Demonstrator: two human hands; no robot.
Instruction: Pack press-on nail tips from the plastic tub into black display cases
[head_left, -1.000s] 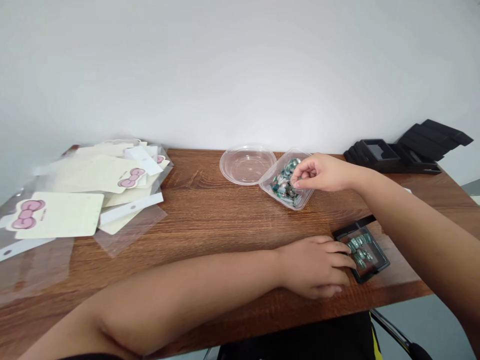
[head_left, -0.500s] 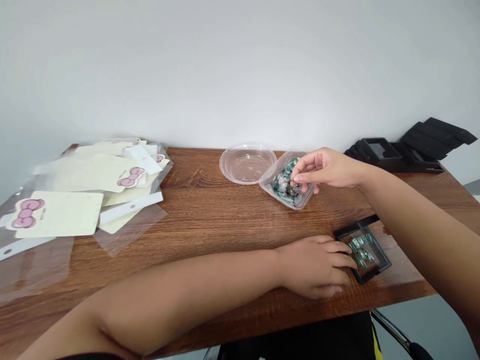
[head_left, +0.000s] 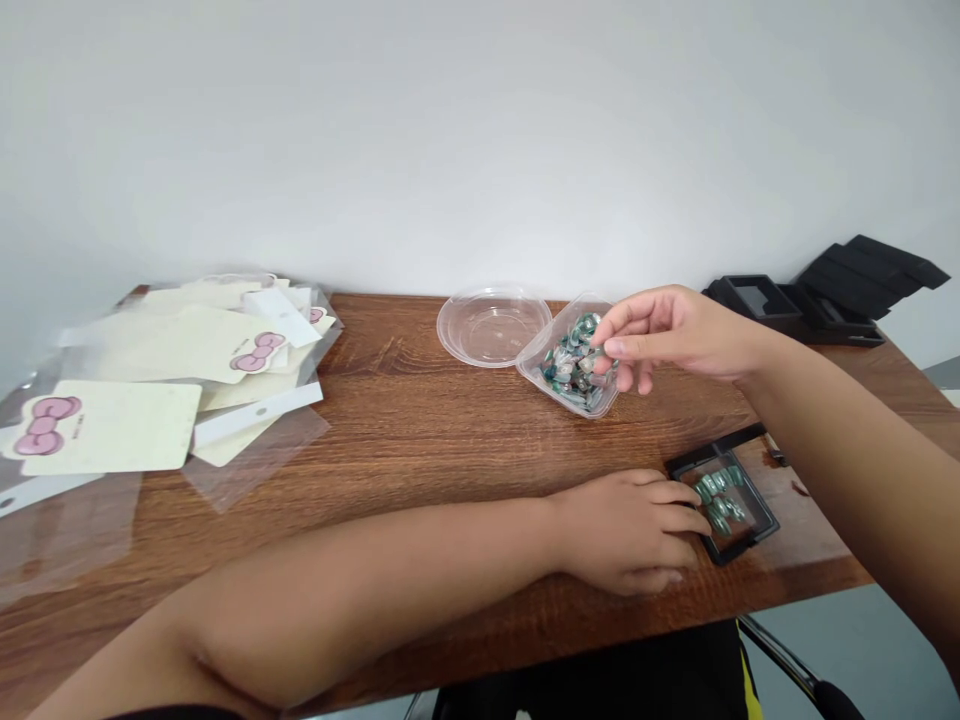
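Note:
My left hand lies flat on the table with its fingers stretched out. Its fingertips touch the left edge of a black-framed box with a clear pane. Several glossy green press-on nails show in rows inside that frame. Over the right side of a clear plastic tub hovers my right hand, thumb and forefinger pinched together. Whatever sits in the pinch is too small to make out. A heap of loose green and clear press-on nails fills the tub, partly hidden by my fingers.
A round clear lid lies left of the tub. Cream cards with pink bows in clear sleeves are piled at the left. Black boxes are stacked at the back right, against the wall. The wooden table's front edge runs below my left arm.
My right hand has drawn slightly right and up from the nails in the tub, fingers still pinched. My left hand stays at the black frame.

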